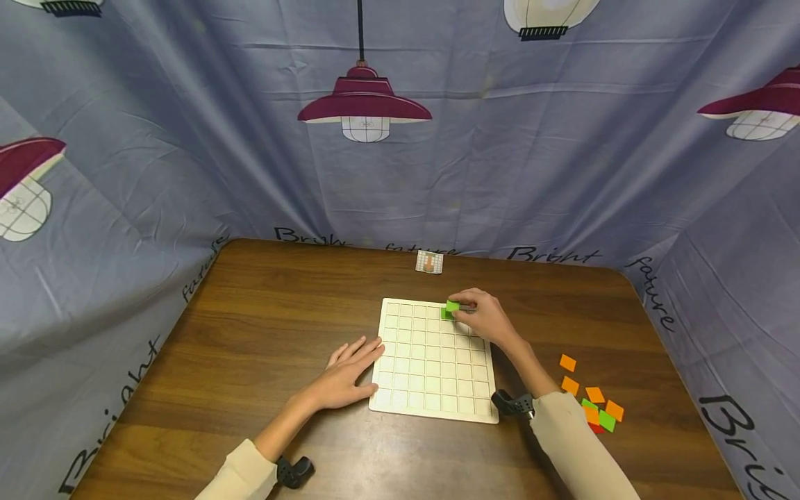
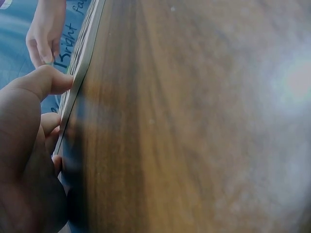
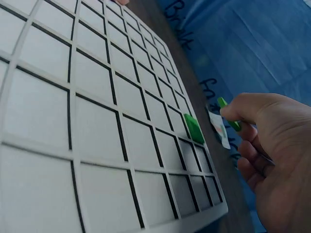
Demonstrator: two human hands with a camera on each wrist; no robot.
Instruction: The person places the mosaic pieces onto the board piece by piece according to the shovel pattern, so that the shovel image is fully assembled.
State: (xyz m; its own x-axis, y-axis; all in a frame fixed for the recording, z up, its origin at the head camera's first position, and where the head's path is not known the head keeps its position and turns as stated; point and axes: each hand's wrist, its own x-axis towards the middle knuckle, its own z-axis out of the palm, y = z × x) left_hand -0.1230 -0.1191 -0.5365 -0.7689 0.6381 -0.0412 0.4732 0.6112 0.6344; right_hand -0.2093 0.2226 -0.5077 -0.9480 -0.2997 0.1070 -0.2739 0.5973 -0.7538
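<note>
A pale grid board [image 1: 425, 375] with square recesses lies on the wooden table. My right hand [image 1: 484, 316] pinches a green square tile [image 3: 233, 124] between thumb and fingers, just above the board's far edge. Another green tile [image 3: 194, 128] sits in a recess of the far row, close to the held one. My left hand [image 1: 344, 375] rests at the board's left edge with fingers spread, its fingertips and thumb touching the rim. In the left wrist view the thumb [image 2: 60, 82] lies against the board's side.
A small card [image 1: 429, 262] with a grid picture lies behind the board. To the right, loose orange tiles [image 1: 595, 394] are scattered, with green tiles [image 1: 607, 421] and a red tile [image 1: 596, 429] among them. A blue-grey curtain [image 1: 437, 173] hangs behind the table.
</note>
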